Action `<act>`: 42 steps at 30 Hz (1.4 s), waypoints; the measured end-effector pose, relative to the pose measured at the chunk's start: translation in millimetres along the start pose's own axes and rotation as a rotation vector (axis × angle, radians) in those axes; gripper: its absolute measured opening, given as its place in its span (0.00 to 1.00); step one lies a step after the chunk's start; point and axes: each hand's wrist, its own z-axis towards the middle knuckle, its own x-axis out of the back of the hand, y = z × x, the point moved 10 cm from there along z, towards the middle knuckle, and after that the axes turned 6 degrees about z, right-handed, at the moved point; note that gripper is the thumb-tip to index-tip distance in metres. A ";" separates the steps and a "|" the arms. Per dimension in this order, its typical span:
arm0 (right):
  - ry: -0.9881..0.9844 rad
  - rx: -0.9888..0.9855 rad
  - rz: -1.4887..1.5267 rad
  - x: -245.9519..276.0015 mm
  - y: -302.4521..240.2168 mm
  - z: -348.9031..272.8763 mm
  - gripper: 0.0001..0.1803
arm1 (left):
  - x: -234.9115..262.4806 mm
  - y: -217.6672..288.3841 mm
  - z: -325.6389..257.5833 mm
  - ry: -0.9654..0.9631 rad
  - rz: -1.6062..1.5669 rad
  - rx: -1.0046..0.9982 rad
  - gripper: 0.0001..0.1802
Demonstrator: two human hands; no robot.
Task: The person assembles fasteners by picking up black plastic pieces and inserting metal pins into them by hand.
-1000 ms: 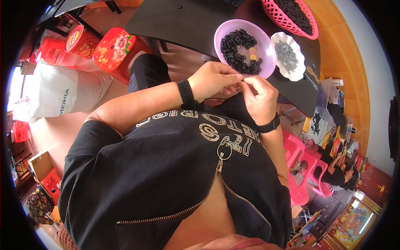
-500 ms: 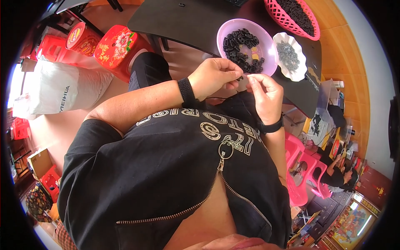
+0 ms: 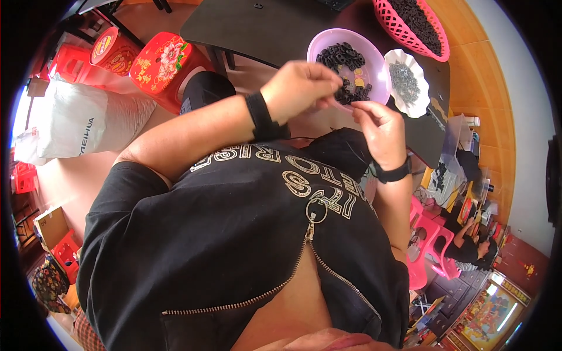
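Note:
My left hand point(image 3: 301, 90) is in front of the purple bowl point(image 3: 377, 50), its thumb and fingers pinched together and slightly smeared by motion. What it may hold is too small to make out. Just to its right, my right hand point(image 3: 383, 131) also has thumb and forefinger drawn together, and anything between them is hidden. A small gap separates the two hands. Small black ring-shaped parts point(image 3: 342, 55) lie heaped in the bowl, with some yellowish pieces or print on its bottom. Beside it, a white wavy-edged dish point(image 3: 422, 93) holds many tiny grey, shiny pieces point(image 3: 404, 82).
The bowl and dish stand on a dark table point(image 3: 246, 29). At its far right is a pink lattice basket point(image 3: 389, 26) full of black pieces. A red flowered stool point(image 3: 167, 64) and a white sack point(image 3: 82, 120) are at left. Pink chairs point(image 3: 424, 245) and another person point(image 3: 468, 245) are at right.
My hands have drawn apart from fingertips nearly touching. The right hand has shifted a little right and down, the left slightly up. A small dark piece at the left fingertips no longer shows clearly.

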 end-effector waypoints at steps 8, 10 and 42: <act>-0.014 0.107 -0.354 33.3 -1.3 66.0 0.14 | 130.4 34.2 88.3 0.388 0.002 -0.223 0.12; -0.103 0.248 -0.514 16.4 -11.5 81.4 0.17 | 142.9 19.1 95.7 0.461 -0.066 -0.196 0.13; -0.265 0.235 -0.632 -27.7 -8.3 118.0 0.07 | 123.6 37.9 65.0 0.449 0.302 -0.380 0.14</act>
